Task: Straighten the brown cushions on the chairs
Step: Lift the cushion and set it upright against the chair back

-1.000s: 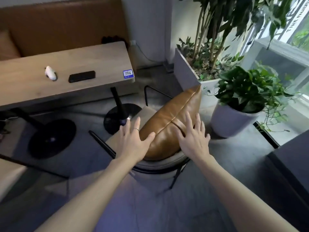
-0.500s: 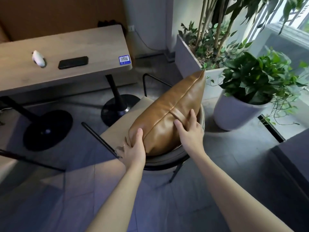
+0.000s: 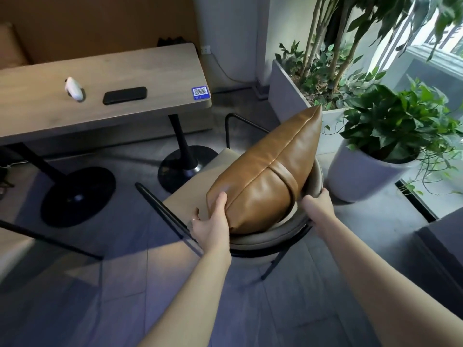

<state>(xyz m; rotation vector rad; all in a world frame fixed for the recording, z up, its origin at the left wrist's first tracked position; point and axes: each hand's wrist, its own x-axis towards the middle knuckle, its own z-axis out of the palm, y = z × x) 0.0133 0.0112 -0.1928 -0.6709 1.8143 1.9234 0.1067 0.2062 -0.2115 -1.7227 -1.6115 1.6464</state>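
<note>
A brown leather cushion (image 3: 268, 171) with a strap across its middle stands on edge on the beige seat of a black-framed chair (image 3: 193, 186), leaning against the curved backrest. My left hand (image 3: 213, 221) grips the cushion's near left corner, thumb on top. My right hand (image 3: 318, 204) reaches behind the cushion's right side at the backrest rim; its fingers are hidden, so whether it holds the cushion or the chair is unclear.
A wooden table (image 3: 100, 101) with a black phone (image 3: 125, 95) and a white device (image 3: 74, 88) stands to the left on black pedestal bases. A potted plant (image 3: 390, 136) and a rectangular planter (image 3: 295, 91) crowd the chair's right. A dark seat edge (image 3: 441, 236) lies at the right.
Both hands went from resting flat on top of the cushion to gripping its sides. The right hand slid off the strap to behind the cushion's right edge.
</note>
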